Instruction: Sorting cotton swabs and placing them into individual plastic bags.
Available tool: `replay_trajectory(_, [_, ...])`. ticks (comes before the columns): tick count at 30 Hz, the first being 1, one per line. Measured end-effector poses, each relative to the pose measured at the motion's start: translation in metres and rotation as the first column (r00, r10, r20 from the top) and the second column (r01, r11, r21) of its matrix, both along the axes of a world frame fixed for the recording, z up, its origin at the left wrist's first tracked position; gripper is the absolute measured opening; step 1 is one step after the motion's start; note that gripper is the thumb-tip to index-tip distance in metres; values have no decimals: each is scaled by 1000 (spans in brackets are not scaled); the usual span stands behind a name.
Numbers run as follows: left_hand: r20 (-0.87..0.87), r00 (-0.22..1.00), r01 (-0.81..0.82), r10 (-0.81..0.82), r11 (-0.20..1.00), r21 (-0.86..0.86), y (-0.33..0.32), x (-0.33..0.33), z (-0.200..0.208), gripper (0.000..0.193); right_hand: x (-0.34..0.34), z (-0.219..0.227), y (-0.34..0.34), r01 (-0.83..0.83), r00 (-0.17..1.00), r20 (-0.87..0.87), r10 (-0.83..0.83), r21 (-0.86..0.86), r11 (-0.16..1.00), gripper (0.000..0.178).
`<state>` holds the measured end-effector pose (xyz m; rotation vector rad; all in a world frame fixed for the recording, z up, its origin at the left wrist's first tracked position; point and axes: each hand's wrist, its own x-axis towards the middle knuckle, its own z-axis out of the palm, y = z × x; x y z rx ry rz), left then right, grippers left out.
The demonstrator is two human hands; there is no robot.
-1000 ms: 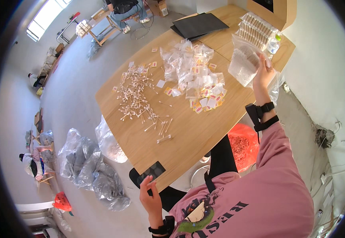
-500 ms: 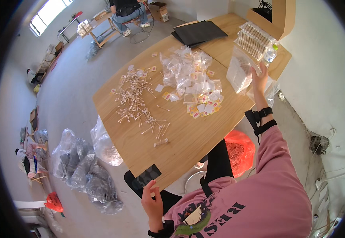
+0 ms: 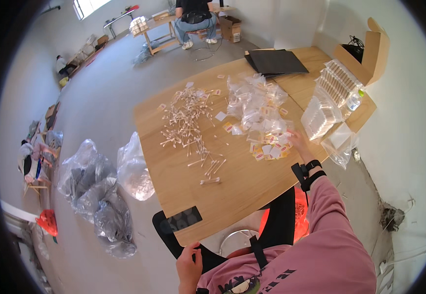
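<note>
My right hand [image 3: 298, 143] reaches to the right edge of a heap of small yellow-and-white cards [image 3: 270, 151], its fingers stretched out at the cards and bags. Just beyond lies a pile of clear plastic bags [image 3: 252, 100]. My left hand [image 3: 190, 264] is low, in front of the table's near corner, loosely bent with nothing visible in it. A dark patterned flat piece [image 3: 184, 219] lies on that corner. Many loose cotton swabs [image 3: 186, 120] are spread on the left of the table [image 3: 242, 196], with a small bundle of swabs [image 3: 210, 181] nearer me.
At the right stand packs of swabs [image 3: 338, 81], a clear bag of swabs [image 3: 320, 117], a bottle [image 3: 353, 103] and an open cardboard box [image 3: 377, 54]. Black sheets [image 3: 279, 62] lie at the back. Grey plastic bags [image 3: 95, 191] and a red bag [image 3: 301, 213] are on the floor.
My right hand has moved from the packs and bottle at the right, nearer and leftward to the cards. My left hand has dropped slightly. The view has shifted.
</note>
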<state>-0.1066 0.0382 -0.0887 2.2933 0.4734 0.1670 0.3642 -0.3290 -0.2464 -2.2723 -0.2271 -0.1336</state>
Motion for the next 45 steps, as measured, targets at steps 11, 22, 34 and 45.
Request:
replay_trajectory(11, [89,993,8,72,731,-682,-29,26,2,29,-270,158,121,-98,956,-136,259,685,722,15])
replay_trajectory(22, [101,973,-28,205,544,-838,-27,-9,2,17,-395,190,188,-487,799,348,491,-106,867,28])
replay_trajectory(34, [299,954,267,0,450,-852,12,4,-18,14,-395,173,226,-489,791,-159,591,417,766,17])
replay_trajectory(45, [435,894,316,-106,836,-448,63,83,-70,26,-331,138,295,-479,870,75,487,-109,871,12])
